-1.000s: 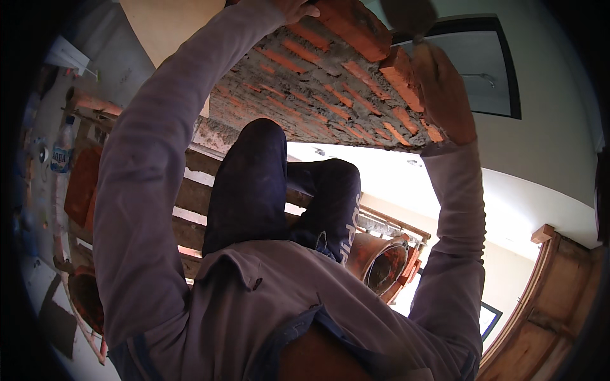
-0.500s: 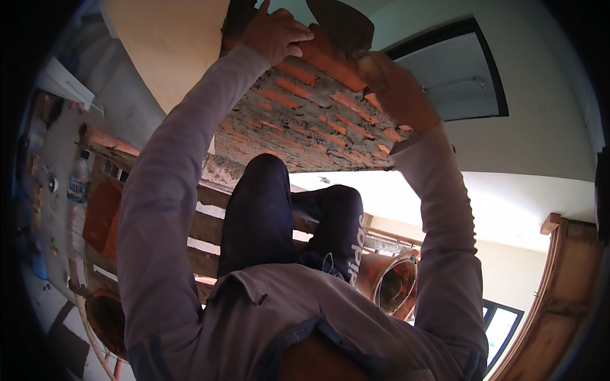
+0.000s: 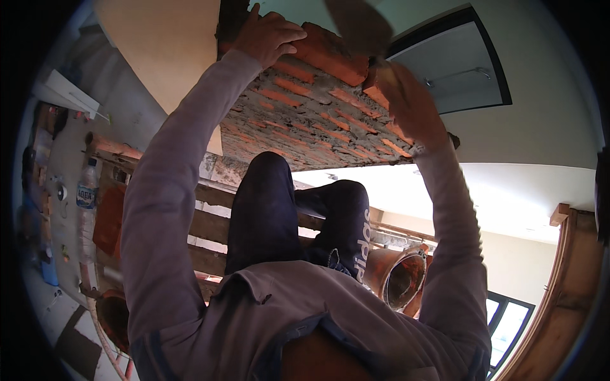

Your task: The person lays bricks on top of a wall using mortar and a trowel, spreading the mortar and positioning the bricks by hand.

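From here I see the right hand grasping the trowel, blade near the brick atop the wall; the left hand, fingers loosely spread, is at that brick's left end.

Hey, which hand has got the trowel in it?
The right hand, gripping the dark-bladed trowel. The left hand shows no tool: it is spread open beside an orange brick atop the wall.

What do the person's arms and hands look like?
The left sleeve and right sleeve are long, greyish-mauve and wrinkled, with dark blue patches near the shoulders. The left hand and right hand wear no gloves; the right one looks a bit blurry.
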Demonstrator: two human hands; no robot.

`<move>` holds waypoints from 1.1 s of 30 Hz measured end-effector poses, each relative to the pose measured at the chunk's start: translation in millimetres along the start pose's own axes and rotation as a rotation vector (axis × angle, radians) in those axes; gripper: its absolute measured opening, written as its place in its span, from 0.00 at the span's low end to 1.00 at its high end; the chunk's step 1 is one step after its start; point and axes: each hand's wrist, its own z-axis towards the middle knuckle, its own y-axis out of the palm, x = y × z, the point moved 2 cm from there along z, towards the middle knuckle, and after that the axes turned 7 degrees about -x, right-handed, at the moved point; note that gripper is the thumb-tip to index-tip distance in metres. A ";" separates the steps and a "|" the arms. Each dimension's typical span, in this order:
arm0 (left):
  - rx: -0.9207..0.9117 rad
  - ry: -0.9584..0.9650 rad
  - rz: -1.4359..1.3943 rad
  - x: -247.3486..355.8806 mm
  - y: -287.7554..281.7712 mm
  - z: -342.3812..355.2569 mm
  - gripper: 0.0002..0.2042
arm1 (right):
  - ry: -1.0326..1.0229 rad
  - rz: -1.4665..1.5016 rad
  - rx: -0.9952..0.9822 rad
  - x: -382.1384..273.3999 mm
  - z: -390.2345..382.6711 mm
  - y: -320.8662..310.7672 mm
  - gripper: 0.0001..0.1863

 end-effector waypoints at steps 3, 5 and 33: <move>-0.096 0.126 0.038 -2.8 -3.6 7.2 0.19 | -0.463 -0.435 0.258 35.0 -64.8 17.8 0.14; 0.019 0.201 -0.070 3.6 -7.5 18.6 0.19 | -0.262 -0.237 0.146 56.8 -95.9 48.1 0.13; -0.141 0.076 -0.283 61.8 -18.2 14.8 0.25 | 0.020 -0.147 0.089 133.6 -171.2 103.4 0.10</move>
